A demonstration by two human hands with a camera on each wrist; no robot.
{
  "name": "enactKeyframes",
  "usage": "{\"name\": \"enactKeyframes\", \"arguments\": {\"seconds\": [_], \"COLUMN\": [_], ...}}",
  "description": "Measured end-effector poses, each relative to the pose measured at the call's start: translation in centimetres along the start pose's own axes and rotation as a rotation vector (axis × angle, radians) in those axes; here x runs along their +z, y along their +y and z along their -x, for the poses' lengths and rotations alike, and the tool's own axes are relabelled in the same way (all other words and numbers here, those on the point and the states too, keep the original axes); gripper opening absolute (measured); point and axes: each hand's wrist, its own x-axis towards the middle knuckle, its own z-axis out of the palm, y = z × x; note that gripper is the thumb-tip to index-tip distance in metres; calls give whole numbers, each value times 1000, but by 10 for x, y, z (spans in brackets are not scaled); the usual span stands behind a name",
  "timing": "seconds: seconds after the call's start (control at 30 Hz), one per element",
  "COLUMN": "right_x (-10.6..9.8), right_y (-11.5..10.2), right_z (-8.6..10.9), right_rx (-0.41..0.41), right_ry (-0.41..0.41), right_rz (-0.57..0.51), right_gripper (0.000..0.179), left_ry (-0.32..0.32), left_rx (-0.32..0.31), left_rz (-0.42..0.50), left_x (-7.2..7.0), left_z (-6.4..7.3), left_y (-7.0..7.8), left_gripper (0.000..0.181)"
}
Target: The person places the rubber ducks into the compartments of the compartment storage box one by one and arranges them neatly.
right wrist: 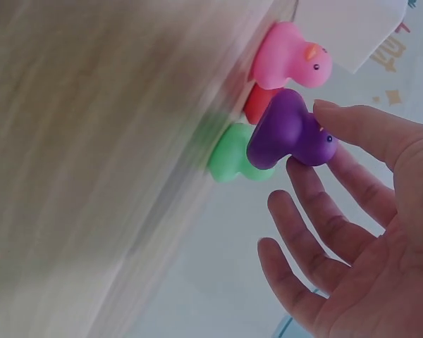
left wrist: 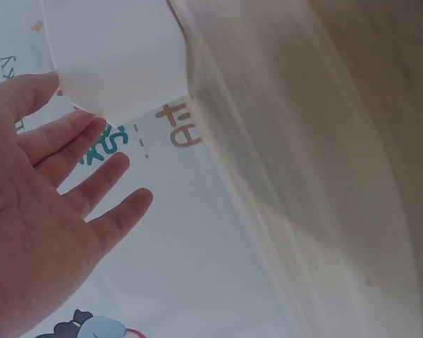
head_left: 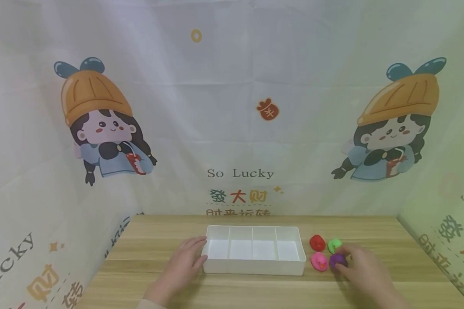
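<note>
A white box (head_left: pixel 253 267) with a row of several compartments sits on the wooden table. My left hand (head_left: pixel 185 259) is at the box's left end, thumb and fingertips against its wall; in the left wrist view the fingers (left wrist: pixel 77 141) are fairly straight. To the right of the box, my right hand (head_left: pixel 361 268) pinches a purple rubber duck (right wrist: pixel 285 130) by its head between thumb and fingers. The duck looks tilted, and partly hides a green duck (right wrist: pixel 229 151) and a red duck (right wrist: pixel 259 104). A pink duck (head_left: pixel 319 261) stands left of the purple one.
The wooden table (head_left: pixel 166 229) runs back to a printed cloth wall (head_left: pixel 313 171) with cartoon figures and lettering. Similar cloth hangs at both sides. The red and green ducks are in the back row, near the box's right end.
</note>
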Motion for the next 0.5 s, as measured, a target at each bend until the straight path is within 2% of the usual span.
{"name": "enactKeyframes", "arguments": {"seconds": [0.17,0.5], "right_x": [-2,-3], "right_y": [-6,-16], "right_z": [0,-1], "right_rx": [-35,-96], "right_ry": [31,109], "right_rz": [5,14], "right_gripper": [27,27], "left_ry": [-1,-5], "left_rx": [12,2], "left_rz": [-37,18], "left_x": [-2,-3], "left_z": [0,0], "left_y": [1,-3], "left_gripper": [42,44]}}
